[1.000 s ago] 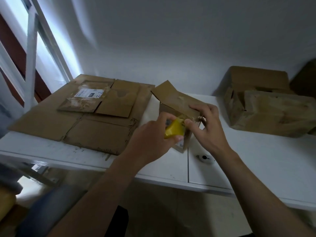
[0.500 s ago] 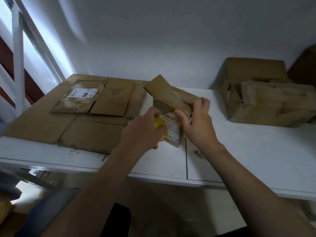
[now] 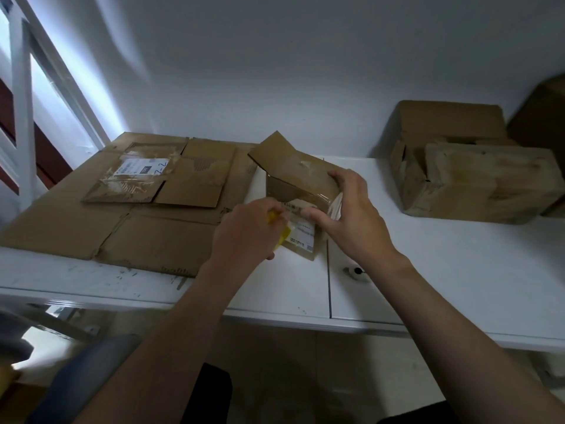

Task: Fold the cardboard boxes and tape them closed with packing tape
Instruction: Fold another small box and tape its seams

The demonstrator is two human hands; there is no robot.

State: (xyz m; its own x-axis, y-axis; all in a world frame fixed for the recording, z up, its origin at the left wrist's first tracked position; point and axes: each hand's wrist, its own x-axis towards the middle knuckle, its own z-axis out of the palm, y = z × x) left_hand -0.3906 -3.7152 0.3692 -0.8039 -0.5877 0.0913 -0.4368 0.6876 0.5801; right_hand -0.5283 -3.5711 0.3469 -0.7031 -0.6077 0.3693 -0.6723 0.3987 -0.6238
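Head view looks down on a small brown cardboard box (image 3: 293, 182) standing near the front middle of a white table (image 3: 443, 270), one flap angled up toward the left. The right hand (image 3: 356, 217) grips it, fingers curled over the top right edge and thumb pressed flat on the front face. The left hand (image 3: 247, 232) is closed around a yellow plastic object (image 3: 283, 237), held against the box's lower front. The hand hides most of it, so I cannot tell what it is.

A white printed label (image 3: 302, 232) sits on that front face, its text too small to read. Glossy clear tape shines along the top flap.

To the left, touching the box, lies a flattened brown cardboard sheet (image 3: 153, 243), with a flattened smaller carton (image 3: 195, 185) on top. That carton carries a white shipping label (image 3: 142, 167) with handwriting beside it that looks like "7-2"; the print is illegible.

Well apart on the right stands a larger brown cardboard box (image 3: 483, 185), with loose flaps. A small round dark-centred object (image 3: 354, 270) lies just beside the right wrist. A white window frame (image 3: 23, 87) rises at the far left.
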